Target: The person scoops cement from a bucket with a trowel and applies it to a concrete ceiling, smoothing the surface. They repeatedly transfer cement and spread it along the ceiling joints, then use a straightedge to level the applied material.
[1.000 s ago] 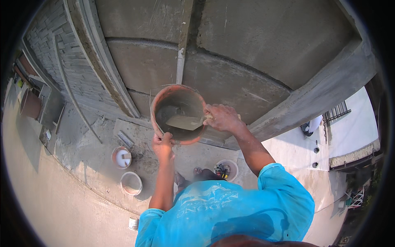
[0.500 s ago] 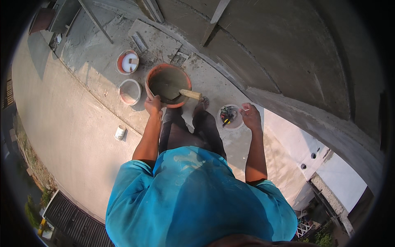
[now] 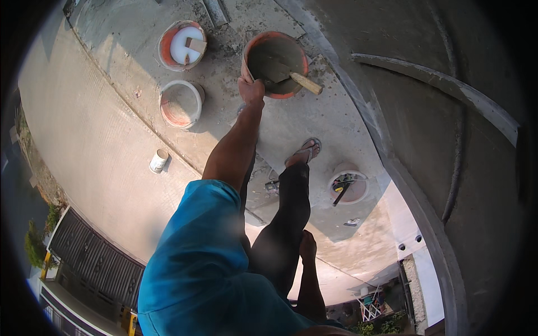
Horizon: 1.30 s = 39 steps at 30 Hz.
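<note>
My left hand [image 3: 251,91] grips the near-left rim of an orange bucket [image 3: 303,67], its arm stretched forward. Grey wet mortar [image 3: 274,55] fills the bucket's inside. A trowel lies in it, blade partly in the mortar, its wooden handle [image 3: 306,83] jutting over the right rim. Whether the bucket's base touches the floor is hidden. My right hand [image 3: 307,246] hangs low beside my right thigh, away from the bucket; its fingers are too dark to make out. A pale pail [image 3: 358,192] holding several tools stands right of my sandalled foot [image 3: 305,151].
At the left are an orange bucket [image 3: 166,47] with white liquid and a block-like piece in it, a whitish pail [image 3: 199,101], and a small white can [image 3: 159,161]. A grey plastered wall [image 3: 409,129] rises along the right. A metal channel [image 3: 215,12] lies at the far side.
I have bent forward and the view has turned. The mortar bucket, held in my left hand, has moved forward and down, away from my body. My right hand has dropped back beside my leg.
</note>
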Motion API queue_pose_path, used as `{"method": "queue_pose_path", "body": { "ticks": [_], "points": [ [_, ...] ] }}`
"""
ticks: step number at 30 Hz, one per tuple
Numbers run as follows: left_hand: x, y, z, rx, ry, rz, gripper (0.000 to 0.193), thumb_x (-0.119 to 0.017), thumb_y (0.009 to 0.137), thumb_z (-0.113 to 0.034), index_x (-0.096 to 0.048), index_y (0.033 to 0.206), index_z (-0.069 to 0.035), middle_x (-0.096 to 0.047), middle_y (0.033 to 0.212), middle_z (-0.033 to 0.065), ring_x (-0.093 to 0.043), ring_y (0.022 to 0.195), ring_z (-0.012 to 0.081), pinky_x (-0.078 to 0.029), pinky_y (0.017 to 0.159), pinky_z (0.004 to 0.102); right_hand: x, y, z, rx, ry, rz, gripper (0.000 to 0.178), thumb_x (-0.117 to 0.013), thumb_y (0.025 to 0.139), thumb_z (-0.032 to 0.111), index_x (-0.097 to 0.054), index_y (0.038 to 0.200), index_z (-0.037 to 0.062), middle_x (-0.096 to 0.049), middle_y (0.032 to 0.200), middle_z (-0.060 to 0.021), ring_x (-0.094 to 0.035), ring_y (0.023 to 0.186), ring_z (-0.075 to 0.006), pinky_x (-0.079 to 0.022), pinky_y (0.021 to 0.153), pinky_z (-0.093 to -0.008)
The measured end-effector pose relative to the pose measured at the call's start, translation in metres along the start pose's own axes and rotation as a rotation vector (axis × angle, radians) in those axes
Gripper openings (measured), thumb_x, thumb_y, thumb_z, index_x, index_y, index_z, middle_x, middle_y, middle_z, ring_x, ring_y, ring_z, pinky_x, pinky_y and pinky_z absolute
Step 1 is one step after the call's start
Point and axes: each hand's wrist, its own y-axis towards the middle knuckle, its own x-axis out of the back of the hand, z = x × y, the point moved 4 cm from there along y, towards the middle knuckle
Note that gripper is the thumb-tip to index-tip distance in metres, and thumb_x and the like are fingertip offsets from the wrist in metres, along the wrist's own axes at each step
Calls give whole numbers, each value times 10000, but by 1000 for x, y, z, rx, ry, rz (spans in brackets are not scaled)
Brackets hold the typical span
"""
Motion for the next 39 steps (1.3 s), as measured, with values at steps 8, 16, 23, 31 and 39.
{"method": "queue_pose_path", "body": {
  "ticks": [8, 16, 23, 31, 39],
  "points": [
    [-63, 134, 32, -81, -159, 389, 321, -674, 798, 3, -475, 1047, -33, -600, 932, 123, -623, 689, 189, -510, 553, 337, -31, 31, 74, -404, 240, 57, 582, -364, 1056, 485, -576, 1306, 4, -620, 1277, -239, -575, 1206, -395, -437, 1009, -450],
    [4, 193, 73, 333, -460, 334, 875, -549, 959, -578, -188, 1556, -49, -331, 1543, 167, -497, 1277, 337, -535, 950, 519, -33, 48, 41, -473, 25, 100, 572, -394, 1051, 491, -604, 1227, -11, -649, 1178, -237, -599, 1127, -401, -447, 961, -459],
    [99, 300, 61, 226, -638, 6, 867, -565, 923, -638, -239, 1550, -135, -321, 1547, 162, -470, 1296, 369, -453, 1000, 574, -14, 61, 39, -496, -111, 50, 534, -409, 1053, 460, -610, 1225, -3, -649, 1176, -254, -596, 1131, -437, -468, 946, -475],
    [95, 298, 47, 433, -582, -194, 682, -492, 1011, -485, -301, 1503, -53, -404, 1467, 190, -467, 1309, 395, -443, 1030, 575, 3, 71, 125, -475, -386, -78, 461, -497, 1021, 423, -538, 1348, 102, -664, 1133, -293, -624, 1064, -492, -501, 851, -548],
    [84, 319, 67, 438, -854, 68, 457, -323, 1080, -326, -387, 1407, -14, -597, 1281, 189, -666, 1070, 316, -588, 899, 498, -12, 83, 109, -192, -303, -204, 382, -550, 1006, 294, -573, 1270, 19, -642, 1178, -251, -613, 1095, -432, -490, 910, -491]
  ]
}}
